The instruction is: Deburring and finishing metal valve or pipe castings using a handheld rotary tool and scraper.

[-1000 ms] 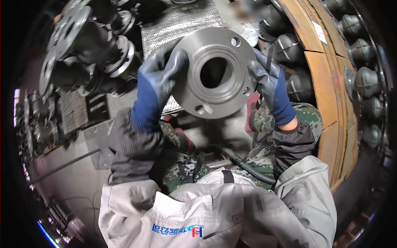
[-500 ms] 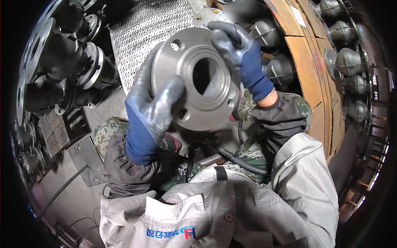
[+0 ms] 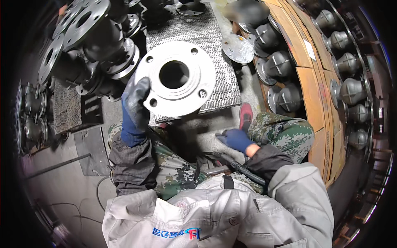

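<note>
Grey floor (image 3: 53, 186), tan cardboard (image 3: 310, 91) at right, light streaks (image 3: 371, 210) near lower-right rim.

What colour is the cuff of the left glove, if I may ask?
The left glove's cuff is blue, seen best in the head view.

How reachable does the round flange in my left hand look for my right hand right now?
Probably reachable, yes: the right hand seems empty, and nothing visible lies between it and the flange. The left hand covers only the lower-left edge, leaving the right edge free.
</note>
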A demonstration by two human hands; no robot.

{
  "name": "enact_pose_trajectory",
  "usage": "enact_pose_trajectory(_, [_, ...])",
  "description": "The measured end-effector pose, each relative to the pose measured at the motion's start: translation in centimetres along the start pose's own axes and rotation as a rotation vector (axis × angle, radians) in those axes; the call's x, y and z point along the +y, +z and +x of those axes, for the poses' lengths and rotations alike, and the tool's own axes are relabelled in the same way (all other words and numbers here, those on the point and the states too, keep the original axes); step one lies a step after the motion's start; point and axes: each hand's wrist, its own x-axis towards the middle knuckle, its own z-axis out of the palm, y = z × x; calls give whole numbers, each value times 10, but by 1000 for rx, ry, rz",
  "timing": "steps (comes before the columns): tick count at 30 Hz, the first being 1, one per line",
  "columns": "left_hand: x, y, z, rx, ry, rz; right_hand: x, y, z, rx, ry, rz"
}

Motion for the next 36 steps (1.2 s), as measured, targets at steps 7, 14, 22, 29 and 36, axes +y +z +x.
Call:
enact_pose_trajectory(7, [-13,6,-3,109,-70,-105,9,101,39,-879,-562,-408])
enact_pose_trajectory(14, [-40,-8,-55,137,211,534,1,30,35,-266,-568,-254])
enact_pose_trajectory(22, [-6,66,-153,-27,-640,-52,-98,-139,-84,-410,-143,866])
enact_pose_trajectory(29, [-1,111,-108,-135,-411,-191,-109,-116,-85,-11,-239,949])
enact_pose_trajectory(36, [5,119,-85,-268,-209,-1,-112,-118,-75,571,-518,313])
